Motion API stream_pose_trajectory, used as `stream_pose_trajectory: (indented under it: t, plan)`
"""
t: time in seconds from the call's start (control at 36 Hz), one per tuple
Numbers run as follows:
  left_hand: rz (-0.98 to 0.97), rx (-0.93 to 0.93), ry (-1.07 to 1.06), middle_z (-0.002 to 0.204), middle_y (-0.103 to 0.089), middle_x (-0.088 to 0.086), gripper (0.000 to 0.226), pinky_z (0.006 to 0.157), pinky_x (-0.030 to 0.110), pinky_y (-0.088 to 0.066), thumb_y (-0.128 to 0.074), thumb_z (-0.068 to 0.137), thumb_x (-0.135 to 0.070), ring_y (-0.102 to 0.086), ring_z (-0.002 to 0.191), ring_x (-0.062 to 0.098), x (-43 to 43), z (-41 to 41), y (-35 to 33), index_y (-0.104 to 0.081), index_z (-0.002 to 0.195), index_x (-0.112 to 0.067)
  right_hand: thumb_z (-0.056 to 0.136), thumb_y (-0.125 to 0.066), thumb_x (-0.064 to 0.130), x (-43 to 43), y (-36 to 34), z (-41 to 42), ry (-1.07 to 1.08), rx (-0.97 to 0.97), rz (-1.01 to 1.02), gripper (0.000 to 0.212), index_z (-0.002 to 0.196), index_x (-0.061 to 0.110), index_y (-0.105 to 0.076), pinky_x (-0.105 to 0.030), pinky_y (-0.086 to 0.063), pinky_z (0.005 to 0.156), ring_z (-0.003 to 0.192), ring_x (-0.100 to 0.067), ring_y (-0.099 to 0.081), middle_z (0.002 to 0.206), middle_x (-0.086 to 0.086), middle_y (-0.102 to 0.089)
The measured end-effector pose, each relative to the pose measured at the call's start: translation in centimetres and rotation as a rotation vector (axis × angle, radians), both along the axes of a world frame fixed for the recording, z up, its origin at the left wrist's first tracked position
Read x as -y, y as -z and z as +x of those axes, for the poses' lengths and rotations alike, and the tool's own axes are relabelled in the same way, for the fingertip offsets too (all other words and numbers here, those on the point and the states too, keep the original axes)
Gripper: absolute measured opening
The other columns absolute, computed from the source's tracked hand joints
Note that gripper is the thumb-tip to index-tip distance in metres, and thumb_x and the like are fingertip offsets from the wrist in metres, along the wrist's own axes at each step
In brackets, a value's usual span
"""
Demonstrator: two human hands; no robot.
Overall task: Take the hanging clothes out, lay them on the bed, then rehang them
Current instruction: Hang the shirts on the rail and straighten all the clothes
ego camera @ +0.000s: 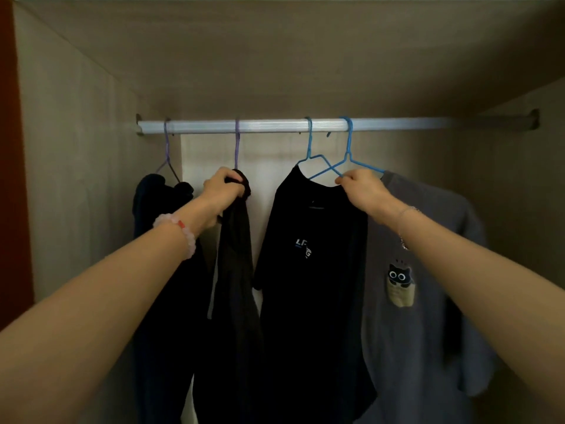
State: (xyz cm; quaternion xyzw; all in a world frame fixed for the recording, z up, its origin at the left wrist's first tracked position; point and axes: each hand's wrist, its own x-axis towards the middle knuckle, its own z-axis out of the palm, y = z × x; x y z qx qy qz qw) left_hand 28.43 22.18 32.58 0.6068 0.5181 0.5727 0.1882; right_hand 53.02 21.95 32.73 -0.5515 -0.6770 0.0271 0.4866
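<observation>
Fingers [224,176] of the left hand [221,189] are curling tight around the bunched top of a limp black cloth garment [238,270], just below its thin purple wire hanger [236,145]. Fingertips [341,180] of the right hand [362,191] are pinching slim blue wire where two blue wire hangers [348,145] are crossing; I cannot tell which one. Both bare arms are reaching up and forward. Between the two grips a black T-shirt with a white logo [305,246] is hanging; right of the pinch, a grey cotton T-shirt with a cat print [434,240]. Above the fingers, a ribbed white metal rail [275,125] is carrying every hook. A pink beaded bracelet [179,232] is circling the left wrist.
</observation>
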Motion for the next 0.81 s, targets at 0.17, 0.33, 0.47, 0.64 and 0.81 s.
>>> stream_pose_trajectory:
  t: [0.17,0.33,0.47,0.64,0.81]
  plan:
    - [0.001,0.082,0.034,0.093,-0.053,0.011,0.026,0.057,0.026,-0.043,-0.047,0.083,0.004,-0.05,0.071,0.018,0.3,-1.9,0.0,-0.057,0.091,-0.019,0.098,-0.038,0.025,1.7,-0.4,-0.4,-0.212,-0.121,-0.094,0.036,0.112,0.0,-0.059,-0.023,-0.046,0.055,0.071,-0.017,-0.053,0.08,-0.012,-0.057]
    - [0.005,0.084,0.058,0.089,-0.053,0.008,0.029,0.061,0.027,-0.044,-0.046,0.085,0.004,-0.051,0.07,0.018,0.6,-2.0,0.3,-0.056,0.101,-0.017,0.094,-0.045,0.023,1.0,-1.1,2.4,0.036,-0.064,0.115,0.033,0.119,0.008,-0.059,-0.033,-0.047,0.087,0.1,-0.031,-0.058,0.101,-0.014,-0.065]
    - [0.025,0.073,0.075,0.111,-0.054,0.011,0.032,0.067,0.025,-0.047,-0.05,0.091,0.0,-0.054,0.094,0.025,0.7,-1.4,0.8,-0.059,0.116,-0.016,0.089,-0.052,0.029,0.5,-0.1,6.7,0.608,0.401,0.04,0.05,0.135,0.011,-0.043,-0.053,-0.03,0.104,0.129,-0.038,-0.034,0.138,-0.018,-0.041]
    - [0.022,0.01,0.068,0.135,-0.049,0.014,0.043,0.085,0.03,-0.047,-0.043,0.095,0.0,-0.052,0.11,0.028,0.7,-0.8,1.1,-0.05,0.134,-0.015,0.089,-0.046,0.018,1.7,0.0,8.0,0.572,0.407,-0.019,0.032,0.117,0.009,-0.059,-0.042,-0.046,0.086,0.107,-0.043,-0.056,0.118,-0.022,-0.059]
    - [0.023,-0.024,0.054,0.148,-0.039,0.011,0.054,0.098,0.028,-0.04,-0.039,0.097,0.001,-0.043,0.131,0.028,0.7,0.0,1.6,-0.037,0.147,-0.018,0.09,-0.04,0.012,2.7,0.8,5.9,0.285,0.534,0.034,0.033,0.115,0.015,-0.061,-0.038,-0.044,0.08,0.105,-0.041,-0.056,0.115,-0.019,-0.063]
